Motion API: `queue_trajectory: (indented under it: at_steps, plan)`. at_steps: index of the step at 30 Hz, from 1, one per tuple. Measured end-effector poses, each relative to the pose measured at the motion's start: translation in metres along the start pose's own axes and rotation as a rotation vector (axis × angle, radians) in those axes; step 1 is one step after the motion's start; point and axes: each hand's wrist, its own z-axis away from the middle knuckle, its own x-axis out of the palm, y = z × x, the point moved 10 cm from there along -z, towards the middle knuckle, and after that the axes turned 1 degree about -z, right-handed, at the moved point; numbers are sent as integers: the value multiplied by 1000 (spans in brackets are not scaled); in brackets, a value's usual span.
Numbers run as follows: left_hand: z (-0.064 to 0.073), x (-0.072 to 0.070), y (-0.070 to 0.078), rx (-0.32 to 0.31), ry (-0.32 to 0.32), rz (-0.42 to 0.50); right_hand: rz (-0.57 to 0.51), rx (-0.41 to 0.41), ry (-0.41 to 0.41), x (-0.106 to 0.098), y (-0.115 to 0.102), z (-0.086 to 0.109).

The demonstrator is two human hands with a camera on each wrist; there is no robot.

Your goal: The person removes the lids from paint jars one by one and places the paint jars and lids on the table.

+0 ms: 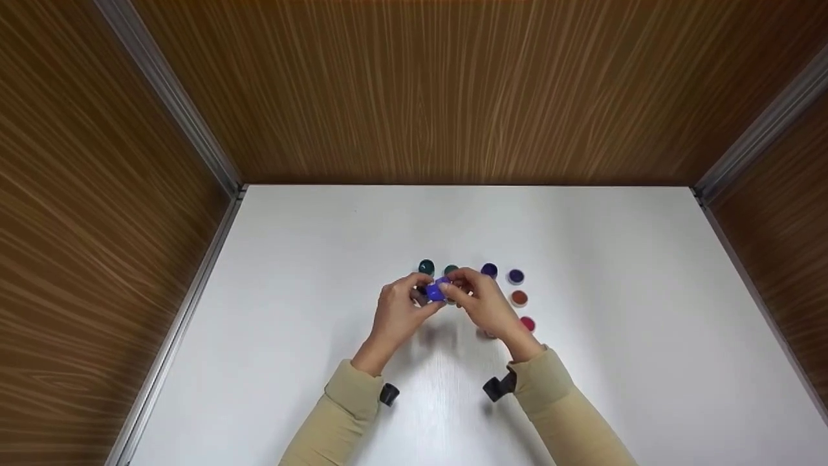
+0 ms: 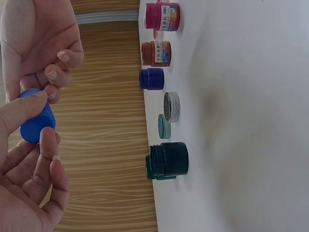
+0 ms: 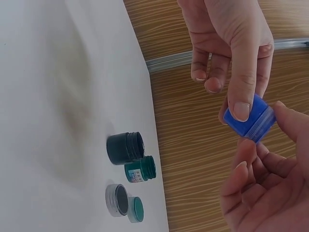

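Both hands meet over the table, around a small blue paint jar (image 1: 435, 291) held up off the surface. My left hand (image 1: 398, 310) grips its blue body (image 3: 234, 124), the thumb laid along the side. At the other end, the right hand (image 1: 485, 304) pinches the clear ridged cap (image 3: 263, 124) between thumb and fingers. Behind the hands, a dark green open jar (image 2: 170, 158) stands beside a lighter green jar (image 3: 140, 169). Two round lids, one clear-sided with a dark inside (image 2: 172, 107) and one teal (image 2: 164, 126), sit close by.
To the right stand a purple-blue jar (image 2: 152, 79), a brown jar (image 2: 155, 53) and a pink-red jar (image 2: 162, 17). A purple lid (image 1: 515, 276), an orange-brown lid (image 1: 519, 298) and a red lid (image 1: 528, 323) line the outer side. Wood-grain panels (image 1: 414, 97) enclose the white table (image 1: 291, 259).
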Motion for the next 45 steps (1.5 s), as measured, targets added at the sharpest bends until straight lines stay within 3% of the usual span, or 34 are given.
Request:
queue_trajectory:
  at_steps: [6,13,19,26,35,45]
  plan:
    - [-2,-1,6,30,19,-86,59,-51,20,-3,-4,1]
    - [-1,0,14,106,29,-188,205,-150,43,-1,-14,4]
    - [1,4,6,57,-24,-153,260,-191,-16,4,-17,5]
    - [2,0,0,18,-8,-114,185,-153,-61,3,-8,5]
    - [1,-6,2,23,44,-86,3,-42,-26,-4,4,3]
    - [2,-6,8,67,47,-54,21,-8,5,-7,3,0]
